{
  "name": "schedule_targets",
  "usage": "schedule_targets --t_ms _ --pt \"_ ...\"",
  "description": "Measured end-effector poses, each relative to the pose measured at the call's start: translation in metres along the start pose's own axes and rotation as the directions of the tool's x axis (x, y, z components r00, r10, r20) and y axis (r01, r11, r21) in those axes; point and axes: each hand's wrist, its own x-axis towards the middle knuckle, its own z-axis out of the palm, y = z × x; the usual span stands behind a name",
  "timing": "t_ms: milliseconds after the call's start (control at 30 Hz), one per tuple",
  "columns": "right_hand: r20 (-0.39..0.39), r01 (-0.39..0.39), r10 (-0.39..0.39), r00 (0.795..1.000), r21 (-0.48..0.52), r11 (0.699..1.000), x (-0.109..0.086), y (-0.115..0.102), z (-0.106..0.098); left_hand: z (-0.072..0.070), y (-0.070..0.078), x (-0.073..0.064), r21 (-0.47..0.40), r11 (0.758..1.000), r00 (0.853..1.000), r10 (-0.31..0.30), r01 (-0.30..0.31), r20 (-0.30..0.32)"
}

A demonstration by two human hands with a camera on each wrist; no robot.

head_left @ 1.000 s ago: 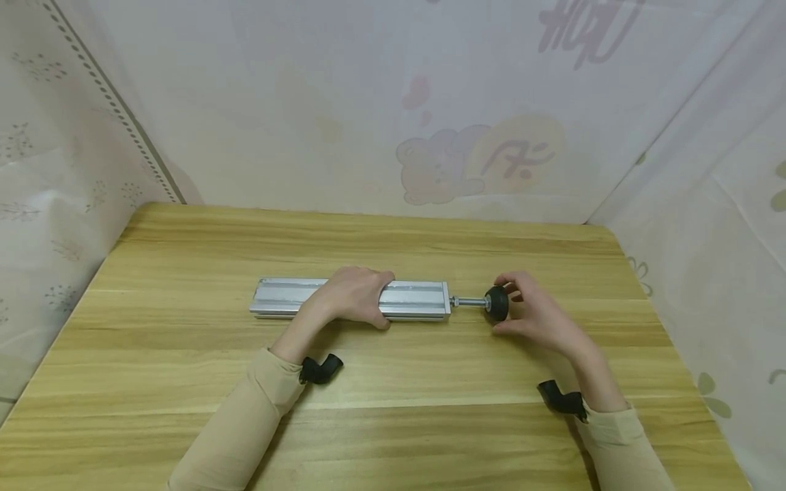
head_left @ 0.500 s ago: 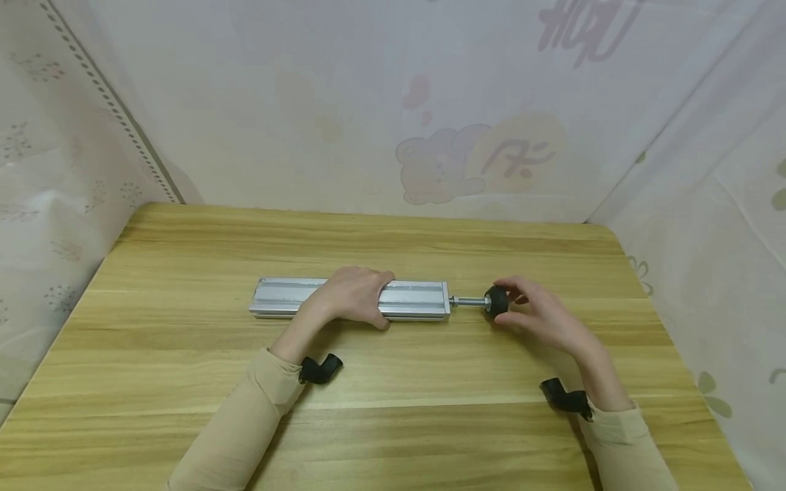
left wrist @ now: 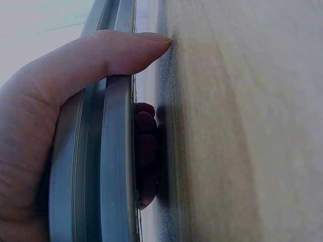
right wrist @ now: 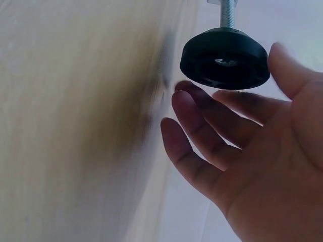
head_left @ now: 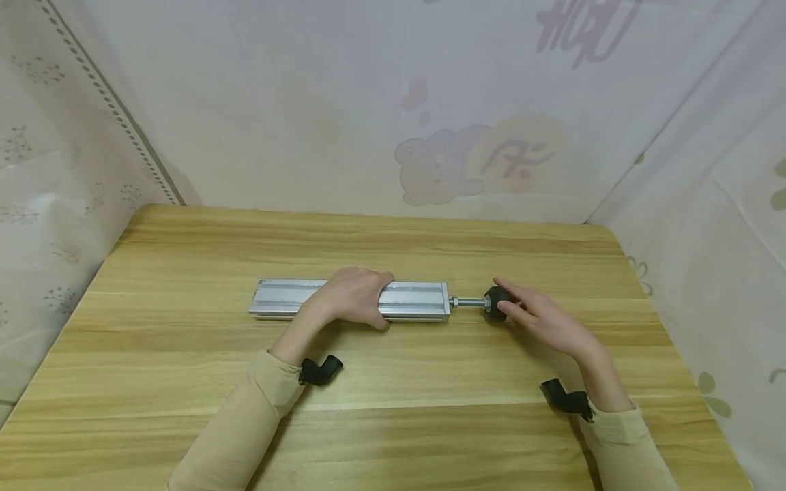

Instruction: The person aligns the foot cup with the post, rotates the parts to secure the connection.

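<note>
Head view shows the left grip, a bare hand, clasped over the silver bar, which lies lengthwise on the counter and runs out to both sides of it. From the left wrist, the thumb crosses the bar's near side while fingertips show beyond its underside. Well to the right of that grip, a threaded rod carrying a nut leaves the bar's end, tipped by a black foot.

The foot sits right at the right grip, which looks released: its thumb meets the foot's rim, the other fingers lie loosely spread below, and no firm pinch shows.

The step in hand appears to be turning the foot with 1 hand while the other braces the bar. Another turn would call for closing thumb and fingers on the rim, keeping the rod in line.
</note>
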Motion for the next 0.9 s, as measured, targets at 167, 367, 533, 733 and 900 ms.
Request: schedule_targets --t_ms 167,367,533,733,900 --pt "-0.058 0.011 -0.008 0.998 0.049 0.999 0.0005 -0.0003 0.0013 0.0001 0.0001 0.0001 -0.002 1.0 1.0 -0.002 0.002 0.003" --pt "-0.119 0.039 -0.039 0.992 -0.005 0.999 0.003 -0.0029 0.0051 0.0003 -0.0002 0.0 -0.004 1.0 1.0 0.0 0.0 -0.001" --pt "-0.132 0.042 -0.042 0.99 -0.007 0.999 0.0029 -0.0024 0.0063 0.0002 -0.0002 0.0002 0.001 1.0 1.0 0.003 -0.003 0.002" --pt "-0.096 0.052 -0.05 0.994 0.021 0.998 0.0008 0.0015 0.002 -0.0011 0.0002 0.0 0.001 1.0 1.0 0.002 -0.002 0.002" --pt "-0.013 0.028 -0.028 1.0 0.002 1.0 -0.0006 0.0028 -0.0023 -0.0012 0.0007 -0.0001 0.001 1.0 1.0 0.002 -0.002 0.002"
